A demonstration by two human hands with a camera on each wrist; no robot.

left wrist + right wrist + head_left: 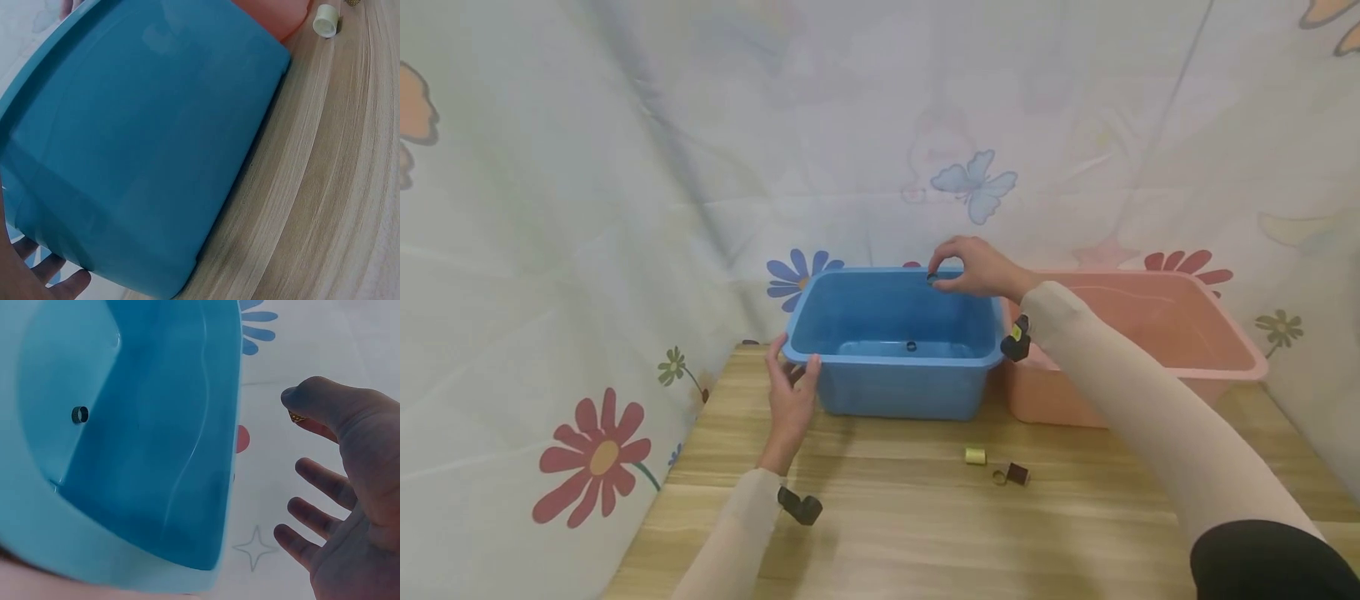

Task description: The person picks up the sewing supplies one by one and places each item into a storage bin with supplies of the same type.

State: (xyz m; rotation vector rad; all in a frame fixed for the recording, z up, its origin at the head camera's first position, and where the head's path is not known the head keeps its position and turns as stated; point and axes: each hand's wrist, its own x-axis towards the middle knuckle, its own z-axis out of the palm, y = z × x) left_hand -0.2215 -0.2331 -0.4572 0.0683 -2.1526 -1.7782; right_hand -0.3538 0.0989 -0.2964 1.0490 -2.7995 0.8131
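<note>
My right hand (976, 267) pinches a small dotted metal ring thimble (297, 417) between thumb and forefinger, above the back right of the blue basin (902, 390). Its other fingers are spread apart in the right wrist view. On the basin's floor lies another ring thimble (74, 415), dark and standing on its edge. At the basin's left front corner my left hand (793, 408) holds the rim, thumb on the front side and fingers around the left end. The left wrist view shows those fingertips against the basin's side.
A pink basin (1225, 374) stands right beside the blue one. On the wooden table (895, 517) in front lie a yellow spool (975, 457), a dark red spool (1018, 474) and a small metal ring (999, 472). A printed curtain (850, 125) hangs close behind.
</note>
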